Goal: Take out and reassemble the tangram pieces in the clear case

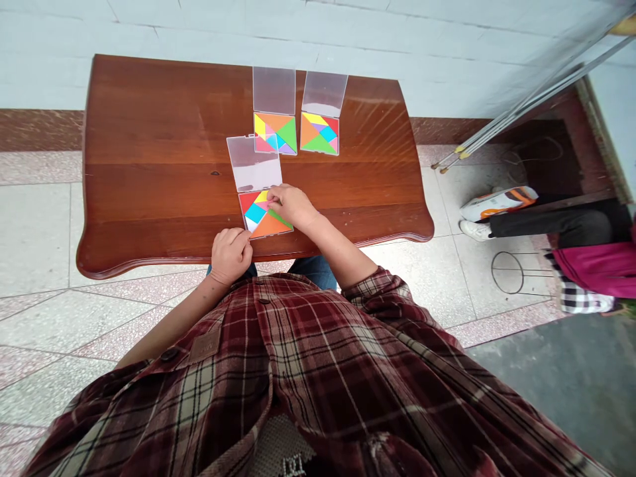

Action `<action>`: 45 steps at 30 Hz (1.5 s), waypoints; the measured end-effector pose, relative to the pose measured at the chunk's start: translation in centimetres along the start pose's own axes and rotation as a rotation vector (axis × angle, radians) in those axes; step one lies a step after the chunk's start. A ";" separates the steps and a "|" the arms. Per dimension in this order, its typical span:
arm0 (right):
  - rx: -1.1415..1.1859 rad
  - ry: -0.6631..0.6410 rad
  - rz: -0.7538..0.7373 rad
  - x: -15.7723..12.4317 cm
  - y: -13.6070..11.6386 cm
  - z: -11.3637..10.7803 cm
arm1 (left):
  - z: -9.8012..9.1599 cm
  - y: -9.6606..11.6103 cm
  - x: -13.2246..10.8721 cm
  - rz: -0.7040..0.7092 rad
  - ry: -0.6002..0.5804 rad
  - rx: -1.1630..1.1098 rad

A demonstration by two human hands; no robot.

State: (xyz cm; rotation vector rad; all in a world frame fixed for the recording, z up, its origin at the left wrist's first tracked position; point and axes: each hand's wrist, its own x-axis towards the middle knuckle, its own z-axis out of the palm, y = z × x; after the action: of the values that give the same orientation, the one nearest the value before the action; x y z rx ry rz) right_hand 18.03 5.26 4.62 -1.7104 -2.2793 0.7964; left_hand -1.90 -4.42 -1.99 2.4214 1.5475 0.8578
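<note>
The nearest tangram case (271,235) lies on the table with its clear lid (254,164) folded back. Inside are red, yellow, blue, pink, green and orange pieces, with a pale patch at its lower left. My right hand (293,207) reaches over the upper right of the case, its thumb and fingertips pinched together by the pink and yellow pieces. Whatever lies between those fingertips is hidden. At the lower left corner of the same case, my left hand (231,254) has its fingers curled, with thumb and fingertips against the edge.
Two more open tangram cases, one left (275,123) and one right (320,134), lie farther back on the brown wooden table (159,165). The near lid overlaps the left one. A seated person's leg (546,226), a bag (499,204) and crutches (521,99) are on the right.
</note>
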 end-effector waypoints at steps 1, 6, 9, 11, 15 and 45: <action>0.024 0.026 0.002 -0.1 0.3 -0.3 | 0.0 0.0 0.0 0.001 0.003 -0.004; 0.106 0.224 0.069 -1.7 3.3 -2.6 | 0.0 -0.1 0.0 0.013 0.018 0.020; 0.098 0.263 0.145 -3.4 5.5 -3.5 | 0.0 0.0 0.1 0.014 0.017 0.020; 0.066 0.229 0.195 -4.5 6.5 -3.6 | 0.0 0.0 0.1 0.000 0.007 0.011; -0.067 0.141 0.263 -6.0 6.8 -2.6 | 0.0 0.2 0.2 -0.047 -0.008 -0.013; -0.189 0.069 0.328 -5.9 4.9 -1.6 | -0.4 0.5 1.8 -0.107 -0.093 0.064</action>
State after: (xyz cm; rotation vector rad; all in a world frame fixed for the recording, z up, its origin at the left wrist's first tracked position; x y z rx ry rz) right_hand 24.71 1.18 4.43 -2.1984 -2.1158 0.5777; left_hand -1.19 -3.16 -0.81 2.3599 1.6762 0.6770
